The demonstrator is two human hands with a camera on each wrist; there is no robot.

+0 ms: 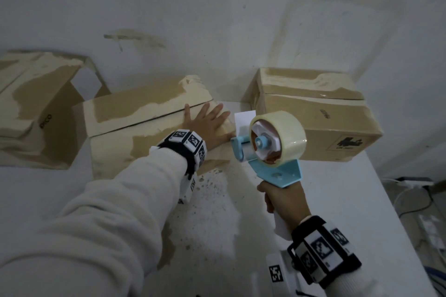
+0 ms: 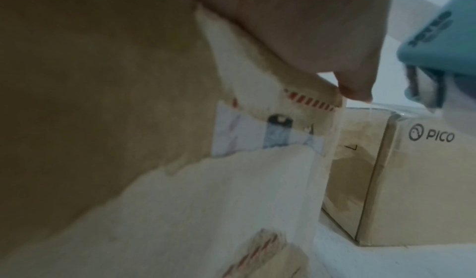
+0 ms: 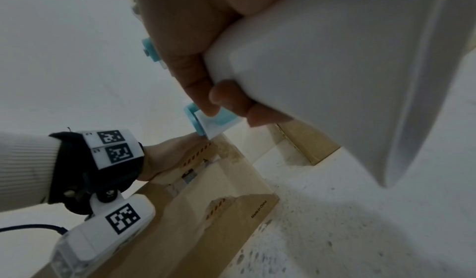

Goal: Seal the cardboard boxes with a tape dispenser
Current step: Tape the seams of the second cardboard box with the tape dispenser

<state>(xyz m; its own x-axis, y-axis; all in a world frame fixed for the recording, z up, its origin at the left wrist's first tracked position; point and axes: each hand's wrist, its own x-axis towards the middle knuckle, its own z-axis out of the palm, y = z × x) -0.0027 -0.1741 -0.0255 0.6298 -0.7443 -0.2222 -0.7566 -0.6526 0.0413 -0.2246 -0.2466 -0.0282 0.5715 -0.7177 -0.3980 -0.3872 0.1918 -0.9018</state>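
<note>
A closed cardboard box with torn, peeled patches lies in the middle of the white table. My left hand lies flat on its top right end, fingers straight and spread; its thumb reaches the box's corner. My right hand grips the white handle of a light-blue tape dispenser carrying a roll of clear tape. The dispenser's front end hovers just right of the left hand, at the box's right end. A thin strip of clear tape stretches near the thumb.
A second closed box printed PICO stands to the right, close behind the dispenser. An open, torn box lies at the far left. The table ends at the right, with cables beyond. A wall rises behind.
</note>
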